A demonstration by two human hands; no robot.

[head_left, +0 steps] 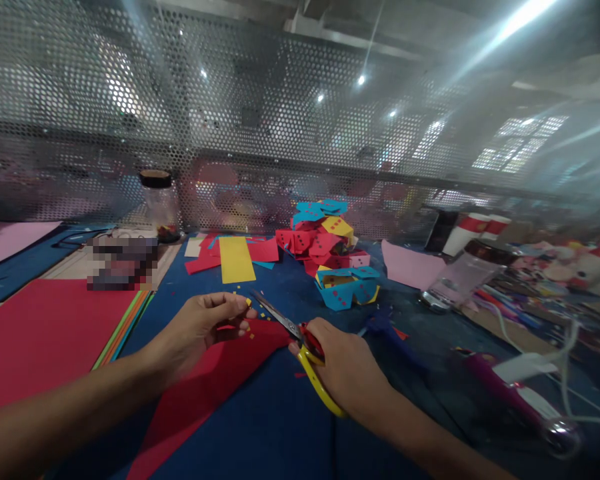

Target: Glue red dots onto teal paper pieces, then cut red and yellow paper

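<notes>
Between the thumb and fingertips of my left hand (207, 323) is a tiny yellow paper piece (249, 303). My right hand (347, 360) grips a pair of scissors (317, 383) with yellow and red handles, its blades pointing up and left toward the pinched piece. The blades look nearly closed and sit just apart from my left fingers. Small yellow paper bits (263, 315) lie scattered on the blue table around the fingertips. Beneath both hands stretches a large red paper sheet (200, 400) with a slanted edge. A yellow paper strip (237, 260) lies beyond my left hand.
Folded red, blue and yellow paper shapes (325, 233) are heaped at the back. Stacked coloured sheets (40, 320) lie left, near a lidded jar (160, 207). To the right are a tipped clear jar (463, 277), pink paper (410, 263) and a purple tool (515, 393) with a cord.
</notes>
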